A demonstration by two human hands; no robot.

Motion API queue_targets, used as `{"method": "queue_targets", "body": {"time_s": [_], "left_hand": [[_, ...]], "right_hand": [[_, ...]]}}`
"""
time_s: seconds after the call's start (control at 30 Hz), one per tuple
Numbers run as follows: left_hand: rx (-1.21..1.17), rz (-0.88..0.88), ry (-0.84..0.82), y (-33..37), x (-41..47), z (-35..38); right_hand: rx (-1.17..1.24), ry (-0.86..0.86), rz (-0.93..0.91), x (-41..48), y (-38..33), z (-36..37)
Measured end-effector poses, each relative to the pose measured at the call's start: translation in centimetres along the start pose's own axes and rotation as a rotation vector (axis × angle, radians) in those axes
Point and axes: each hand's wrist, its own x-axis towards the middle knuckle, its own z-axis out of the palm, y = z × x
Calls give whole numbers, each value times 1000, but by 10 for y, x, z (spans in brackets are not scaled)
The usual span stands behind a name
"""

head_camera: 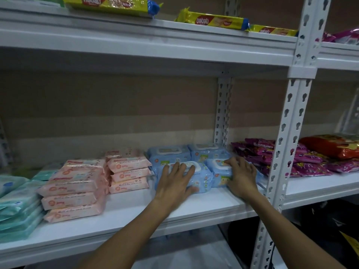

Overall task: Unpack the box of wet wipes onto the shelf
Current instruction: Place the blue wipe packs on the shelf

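Several blue wet wipe packs lie on the white middle shelf point(204, 204) near its right post. My left hand point(175, 183) lies flat with spread fingers on the front left blue pack point(202, 180). My right hand point(241, 175) curls its fingers round the front right blue pack point(220, 173). Two more blue packs point(169, 153) sit behind them at the back. Left of these stand two stacks of pink wipe packs point(75, 189), and mint green packs point(17, 206) fill the far left. No box is in view.
A white perforated upright point(285, 144) stands just right of my right hand. Purple and red snack bags point(310, 156) fill the neighbouring shelf. Yellow wafer packs point(211, 20) lie on the shelf above. Bare shelf board runs along the front edge.
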Motion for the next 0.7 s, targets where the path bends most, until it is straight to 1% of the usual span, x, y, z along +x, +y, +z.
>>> {"method": "queue_targets", "body": {"time_s": [0.23,0.4,0.47,0.57,0.7], "left_hand": [[-45,-127,-81,1,0,3],[-44,-273,-142,5,0,-4],[-72,-322,-124,5,-1,-5],[-129,-373,-46,4,-2,-2],[-129,-433,-104,3,3,1]], "right_hand": [[-9,6,13,4,-2,4],[14,27,8,11,-9,11],[18,34,5,14,-14,13],[19,33,1,21,-23,18],[39,72,-42,28,-31,28]]}}
